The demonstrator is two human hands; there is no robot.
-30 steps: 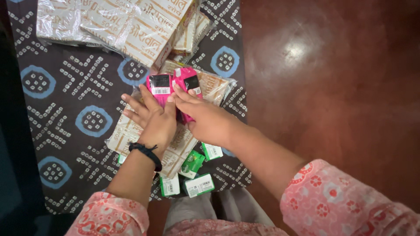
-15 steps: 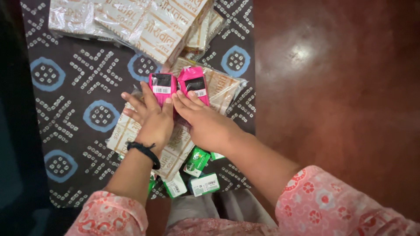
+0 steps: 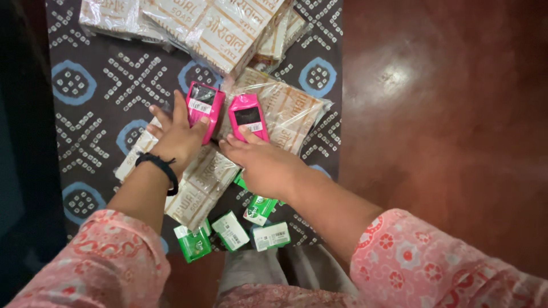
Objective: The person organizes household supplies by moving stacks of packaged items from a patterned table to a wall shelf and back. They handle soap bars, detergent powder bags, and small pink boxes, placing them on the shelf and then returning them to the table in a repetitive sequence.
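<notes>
Two hands at work on small pink packs, seen from above. The left hand (image 3: 178,134), a black band at its wrist, lies palm down with fingers spread, its fingertips pressing the lower edge of the left pink pack (image 3: 204,105); the grip is released, flat on the pack rather than clenched around it. The right hand (image 3: 264,165) likewise lies flat, its fingertips on the lower end of the right pink pack (image 3: 249,116), grasping nothing. Both packs rest side by side, a narrow gap apart, on clear-wrapped bundles of tan soap boxes (image 3: 285,114); more such bundles (image 3: 188,25) are stacked at the top of the view, and one (image 3: 200,188) runs under the left forearm. Done well, this step seems to call for light, even fingertip pressure so that each pack slides squarely over the slippery wrap, their long edges kept parallel, without skewing or slipping off the bundle's edge. Small green and white packs (image 3: 231,231) lie loose near the person's lap. Everything sits on a dark cloth (image 3: 97,85) printed with white dotted lines and blue rings, spread on a polished reddish-brown floor (image 3: 445,114) that shows a soft glare. The left margin is dark and unreadable.
</notes>
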